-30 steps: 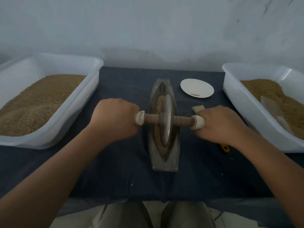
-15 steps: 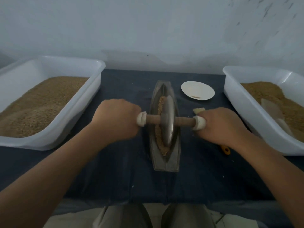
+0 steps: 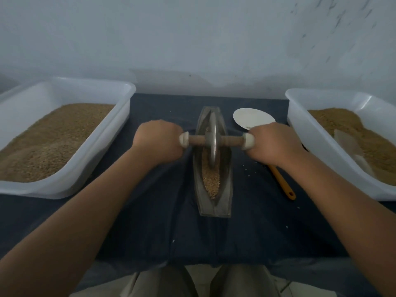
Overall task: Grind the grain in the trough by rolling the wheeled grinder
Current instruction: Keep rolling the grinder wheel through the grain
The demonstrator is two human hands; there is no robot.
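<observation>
A boat-shaped metal trough lies lengthwise on the dark blue cloth, with tan grain heaped in its near half. The wheeled grinder, a metal disc on a wooden axle with white end knobs, stands upright in the trough's far half. My left hand grips the axle's left end and my right hand grips its right end. The handle ends themselves are hidden inside my fists.
A large white tub of grain sits at the left and another white tub of grain with a pale scoop at the right. A white dish lies behind my right hand. An orange-handled tool lies right of the trough.
Both hands have pushed the grinder away from me, from the trough's middle to its far half. The grain in the near half is now uncovered, as is the orange handle.
</observation>
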